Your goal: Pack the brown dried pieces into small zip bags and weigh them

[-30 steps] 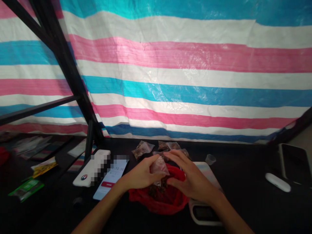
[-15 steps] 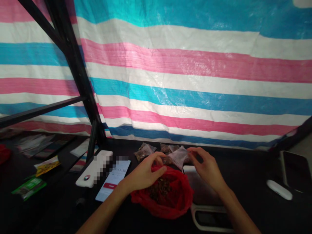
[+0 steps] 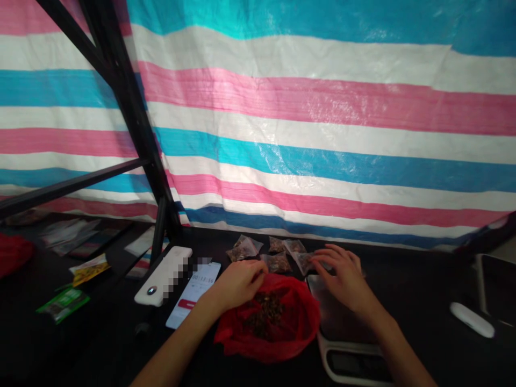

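Note:
A red plastic bag (image 3: 290, 344) stands with its mouth wide and dark brown dried bits (image 3: 266, 314) inside. My left hand (image 3: 239, 282) is over its far left rim, fingers curled together; whatever they may hold is hidden. To the right, my right hand (image 3: 341, 274) has its thumb and fingertips on a small clear plastic sachet (image 3: 303, 261) with brown contents, partly covered by the fingers. Several similar filled sachets (image 3: 277, 263) lie just beyond the red bag. Under my right forearm is a kitchen scale (image 3: 334, 303) with a dark display.
Left of the red bag lie a phone with a lit timer (image 3: 193, 293) and a white phone-like device (image 3: 161, 277). Further left are a green packet (image 3: 64, 303) and a yellow packet (image 3: 91, 269). A white oblong object (image 3: 471, 320) lies at right. Striped sheeting (image 3: 302, 134) hangs behind.
The sachet between my hands has gone down among the others. My left hand has drawn back toward me and its fingers have curled in. My right fingers have stretched over the sachet.

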`<state>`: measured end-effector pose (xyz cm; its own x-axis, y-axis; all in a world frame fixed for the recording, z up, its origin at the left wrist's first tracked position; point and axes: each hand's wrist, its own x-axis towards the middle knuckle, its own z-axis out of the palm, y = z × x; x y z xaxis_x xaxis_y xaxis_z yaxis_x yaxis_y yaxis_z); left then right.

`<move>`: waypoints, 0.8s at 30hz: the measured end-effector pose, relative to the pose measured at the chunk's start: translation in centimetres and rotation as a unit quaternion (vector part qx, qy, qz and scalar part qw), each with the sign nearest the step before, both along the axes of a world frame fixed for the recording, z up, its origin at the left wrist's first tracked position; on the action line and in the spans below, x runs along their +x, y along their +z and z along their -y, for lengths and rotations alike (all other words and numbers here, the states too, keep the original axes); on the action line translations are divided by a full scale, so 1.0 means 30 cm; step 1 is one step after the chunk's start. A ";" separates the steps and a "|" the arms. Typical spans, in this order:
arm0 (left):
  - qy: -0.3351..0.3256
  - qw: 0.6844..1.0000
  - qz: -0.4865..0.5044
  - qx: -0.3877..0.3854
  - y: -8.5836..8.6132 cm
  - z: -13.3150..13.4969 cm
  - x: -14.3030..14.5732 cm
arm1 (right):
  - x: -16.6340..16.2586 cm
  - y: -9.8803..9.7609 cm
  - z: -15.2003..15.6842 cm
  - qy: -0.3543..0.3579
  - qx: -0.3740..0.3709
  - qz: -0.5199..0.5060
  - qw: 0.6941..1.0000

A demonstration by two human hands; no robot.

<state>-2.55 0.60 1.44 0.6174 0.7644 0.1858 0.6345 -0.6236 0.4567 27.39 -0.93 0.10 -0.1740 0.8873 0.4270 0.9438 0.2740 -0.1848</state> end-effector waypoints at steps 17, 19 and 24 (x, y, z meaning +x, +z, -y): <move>-0.004 0.980 0.199 -0.014 -0.022 0.065 0.078 | -0.108 -0.025 0.026 0.046 -0.038 0.044 0.997; 0.021 0.972 0.233 -0.035 -0.026 0.069 0.088 | -0.108 -0.032 0.020 0.038 -0.035 0.032 0.998; 0.054 0.953 0.287 -0.083 -0.047 0.074 0.111 | -0.110 -0.063 0.009 0.021 -0.016 0.012 1.000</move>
